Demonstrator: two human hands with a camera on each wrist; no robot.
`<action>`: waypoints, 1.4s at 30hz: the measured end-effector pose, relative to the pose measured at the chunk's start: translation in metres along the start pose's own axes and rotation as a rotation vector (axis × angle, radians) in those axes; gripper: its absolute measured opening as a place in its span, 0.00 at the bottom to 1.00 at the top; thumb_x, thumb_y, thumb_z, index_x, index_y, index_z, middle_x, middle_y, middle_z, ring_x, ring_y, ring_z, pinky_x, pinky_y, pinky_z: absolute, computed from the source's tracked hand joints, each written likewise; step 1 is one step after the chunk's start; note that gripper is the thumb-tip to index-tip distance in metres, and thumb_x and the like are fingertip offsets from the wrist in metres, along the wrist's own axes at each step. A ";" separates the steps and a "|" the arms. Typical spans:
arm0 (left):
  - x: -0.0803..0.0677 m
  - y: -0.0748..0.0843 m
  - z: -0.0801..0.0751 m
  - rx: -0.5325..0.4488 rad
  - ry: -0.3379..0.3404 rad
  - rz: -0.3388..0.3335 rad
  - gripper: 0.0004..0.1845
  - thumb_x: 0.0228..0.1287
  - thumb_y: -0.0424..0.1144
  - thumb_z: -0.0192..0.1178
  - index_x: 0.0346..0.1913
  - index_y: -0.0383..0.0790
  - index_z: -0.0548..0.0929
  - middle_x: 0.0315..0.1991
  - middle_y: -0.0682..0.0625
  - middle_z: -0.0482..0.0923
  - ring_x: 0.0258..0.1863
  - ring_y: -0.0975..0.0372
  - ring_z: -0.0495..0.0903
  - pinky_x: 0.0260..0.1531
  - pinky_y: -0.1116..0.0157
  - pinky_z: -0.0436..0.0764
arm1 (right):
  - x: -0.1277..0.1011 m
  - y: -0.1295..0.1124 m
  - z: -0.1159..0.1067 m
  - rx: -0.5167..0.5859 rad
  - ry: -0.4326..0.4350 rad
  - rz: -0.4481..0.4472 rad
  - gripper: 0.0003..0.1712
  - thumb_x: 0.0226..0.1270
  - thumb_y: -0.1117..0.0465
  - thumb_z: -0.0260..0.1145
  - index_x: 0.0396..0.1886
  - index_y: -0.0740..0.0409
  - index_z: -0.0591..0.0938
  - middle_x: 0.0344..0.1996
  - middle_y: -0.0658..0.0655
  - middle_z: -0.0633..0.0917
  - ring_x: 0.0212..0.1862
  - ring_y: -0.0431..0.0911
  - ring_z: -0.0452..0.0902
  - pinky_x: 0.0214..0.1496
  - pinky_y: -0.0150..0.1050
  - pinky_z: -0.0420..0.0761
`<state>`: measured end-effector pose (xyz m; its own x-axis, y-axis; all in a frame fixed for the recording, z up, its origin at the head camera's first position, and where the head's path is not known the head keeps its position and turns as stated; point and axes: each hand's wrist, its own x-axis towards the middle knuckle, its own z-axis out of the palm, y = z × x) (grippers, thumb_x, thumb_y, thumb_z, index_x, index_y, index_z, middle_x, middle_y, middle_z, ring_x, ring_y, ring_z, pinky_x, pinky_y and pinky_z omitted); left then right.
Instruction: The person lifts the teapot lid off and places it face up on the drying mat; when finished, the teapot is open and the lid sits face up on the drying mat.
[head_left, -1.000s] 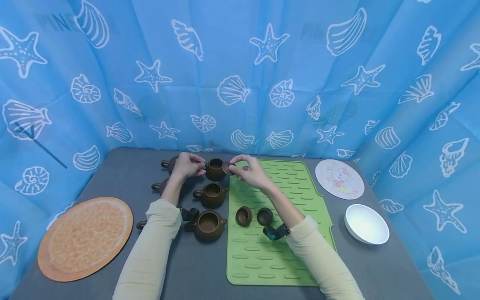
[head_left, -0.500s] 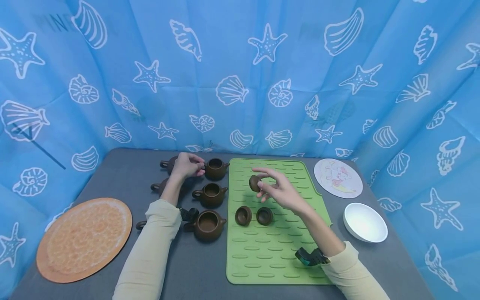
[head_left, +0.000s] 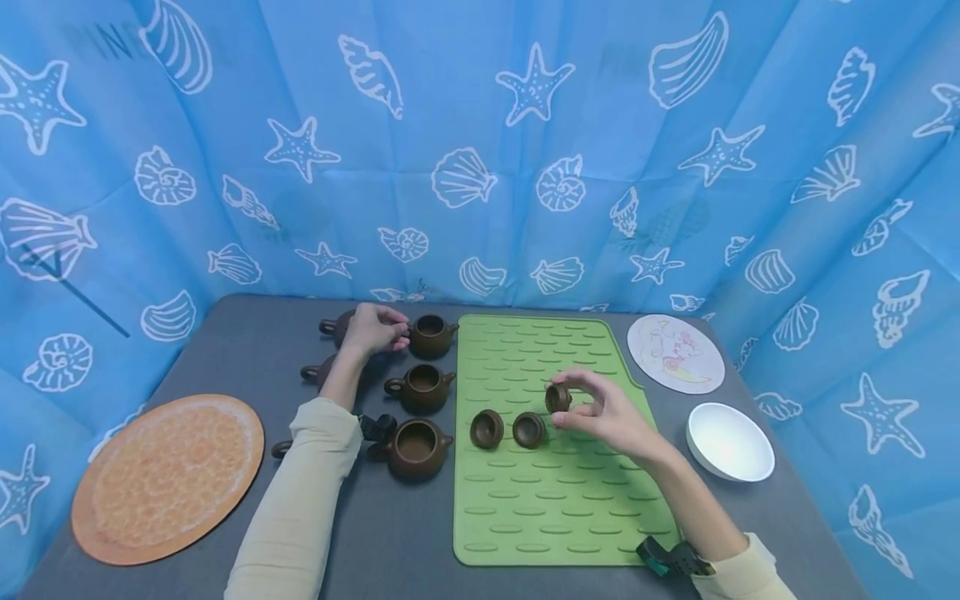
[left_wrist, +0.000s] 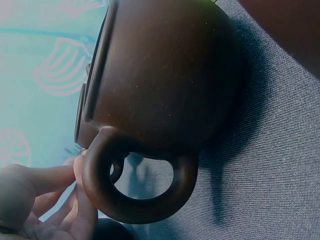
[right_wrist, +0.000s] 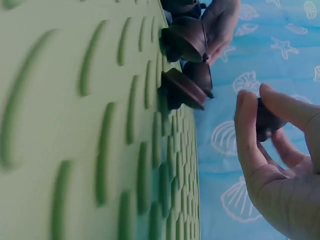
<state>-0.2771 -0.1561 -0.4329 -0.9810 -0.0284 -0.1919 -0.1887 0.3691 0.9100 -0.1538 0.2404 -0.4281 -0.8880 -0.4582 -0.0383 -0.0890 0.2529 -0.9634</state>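
Observation:
My left hand (head_left: pixel 375 330) pinches the handle of the farthest open brown teapot (head_left: pixel 431 337). In the left wrist view, another teapot (left_wrist: pixel 165 75) with a round handle fills the front and partly hides that grip; the fingers (left_wrist: pixel 85 200) show behind it. My right hand (head_left: pixel 609 417) holds a small brown teapot lid (head_left: pixel 557 398) between thumb and fingers above the green mat (head_left: pixel 525 525). The right wrist view shows this lid (right_wrist: pixel 267 120) raised off the mat. Two more lids, a left one (head_left: pixel 487 429) and a right one (head_left: pixel 529 430), lie on the mat with their hollow sides up.
Two open teapots, a middle one (head_left: pixel 422 388) and a near one (head_left: pixel 415 450), line the mat's left edge. More teapots (head_left: pixel 318 372) stand partly hidden behind the left arm. A round orange mat (head_left: pixel 168 479) lies left; a white bowl (head_left: pixel 730 442) and round picture mat (head_left: pixel 677 354) sit right.
My right hand has lifted the lid from beside the far teapot and carried it right and nearer, turning it over, to beside the other lids. The left hand has stayed at the handle.

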 end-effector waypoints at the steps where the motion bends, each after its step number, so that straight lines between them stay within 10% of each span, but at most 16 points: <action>1: 0.000 0.000 0.000 0.002 0.000 0.003 0.12 0.81 0.31 0.61 0.59 0.28 0.86 0.54 0.30 0.87 0.29 0.66 0.88 0.50 0.57 0.93 | -0.003 0.002 -0.002 0.005 0.002 0.009 0.37 0.73 0.69 0.72 0.77 0.71 0.68 0.73 0.77 0.72 0.48 0.58 0.93 0.54 0.43 0.92; 34: -0.003 0.005 -0.005 0.042 -0.059 0.009 0.14 0.81 0.31 0.60 0.61 0.28 0.85 0.52 0.32 0.86 0.34 0.61 0.90 0.49 0.58 0.93 | -0.021 0.029 -0.011 -0.151 -0.117 0.086 0.34 0.73 0.72 0.70 0.74 0.75 0.69 0.58 0.78 0.83 0.40 0.47 0.93 0.46 0.41 0.92; 42: -0.005 0.012 -0.009 0.055 -0.128 -0.011 0.17 0.83 0.31 0.57 0.66 0.26 0.81 0.53 0.34 0.84 0.40 0.56 0.91 0.49 0.61 0.93 | -0.019 0.028 -0.013 -0.233 -0.149 0.085 0.38 0.74 0.67 0.73 0.77 0.70 0.67 0.47 0.71 0.88 0.30 0.43 0.88 0.29 0.32 0.80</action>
<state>-0.2747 -0.1601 -0.4171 -0.9644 0.0850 -0.2506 -0.1934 0.4202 0.8866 -0.1456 0.2672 -0.4512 -0.8221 -0.5427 -0.1719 -0.1330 0.4767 -0.8689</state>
